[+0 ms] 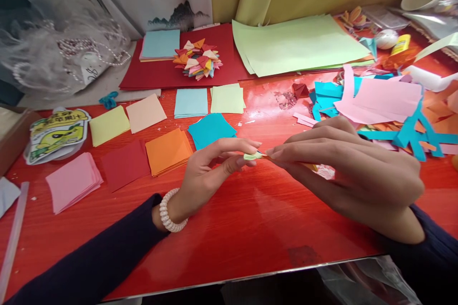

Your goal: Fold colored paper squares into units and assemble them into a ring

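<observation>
Over the middle of the red table, my left hand (211, 167) pinches a small light-green folded paper piece (252, 156) between thumb and fingers. My right hand (343, 167) has its fingertips closed at the right end of that piece, where a thin orange-brown folded edge shows; most of what it holds is hidden behind the fingers. The two hands nearly meet at the paper. Just beyond my left hand lie stacks of square paper: teal (212, 129), orange (169, 151) and dark red (126, 164). A finished-looking ring of folded multicoloured paper points (198, 58) rests farther back.
Pink (74, 182), yellow-green, peach and light-blue squares lie to the left and back. Large green sheets (300, 45) lie at the rear. Paper scraps (379, 100) heap at the right, near a glue stick (401, 44). A bead-filled plastic bag (64, 52) sits back left.
</observation>
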The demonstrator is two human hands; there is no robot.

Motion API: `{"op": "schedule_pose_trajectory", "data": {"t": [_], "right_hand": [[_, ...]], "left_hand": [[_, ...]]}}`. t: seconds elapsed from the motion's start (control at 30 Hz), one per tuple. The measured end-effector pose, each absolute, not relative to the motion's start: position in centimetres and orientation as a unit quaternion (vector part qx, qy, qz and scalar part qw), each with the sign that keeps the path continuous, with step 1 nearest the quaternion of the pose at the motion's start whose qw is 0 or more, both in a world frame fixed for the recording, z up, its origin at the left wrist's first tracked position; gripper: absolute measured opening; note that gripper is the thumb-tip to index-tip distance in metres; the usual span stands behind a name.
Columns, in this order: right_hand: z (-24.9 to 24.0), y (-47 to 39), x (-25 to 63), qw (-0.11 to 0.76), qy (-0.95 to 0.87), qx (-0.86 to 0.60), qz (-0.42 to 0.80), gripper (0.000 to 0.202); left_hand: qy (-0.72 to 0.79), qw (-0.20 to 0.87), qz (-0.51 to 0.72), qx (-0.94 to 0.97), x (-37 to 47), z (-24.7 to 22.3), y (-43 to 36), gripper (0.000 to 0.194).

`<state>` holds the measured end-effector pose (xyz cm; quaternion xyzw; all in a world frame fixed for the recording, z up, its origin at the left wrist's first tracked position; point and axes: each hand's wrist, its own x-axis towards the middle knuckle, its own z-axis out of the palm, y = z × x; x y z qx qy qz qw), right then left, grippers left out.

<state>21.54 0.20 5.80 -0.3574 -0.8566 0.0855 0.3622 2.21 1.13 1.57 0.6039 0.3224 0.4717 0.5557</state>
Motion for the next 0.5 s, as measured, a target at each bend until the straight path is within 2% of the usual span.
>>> {"op": "schedule_pose_trajectory", "data": {"t": [0.2,0.5], "right_hand": [[6.33,0.08,21.04,0.361,-0.872,-0.33,-0.011,0.022],[5.86,-0.46,21.75,0.334,-0.893,-0.289,-0.081,0.019]], "left_hand": [[0.307,0.543,0.486,0.612,2.03,0.98,1.2,0.015],[0.31,0.552,0.483,0.605,2.03,1.1,1.08,0.014]]}}
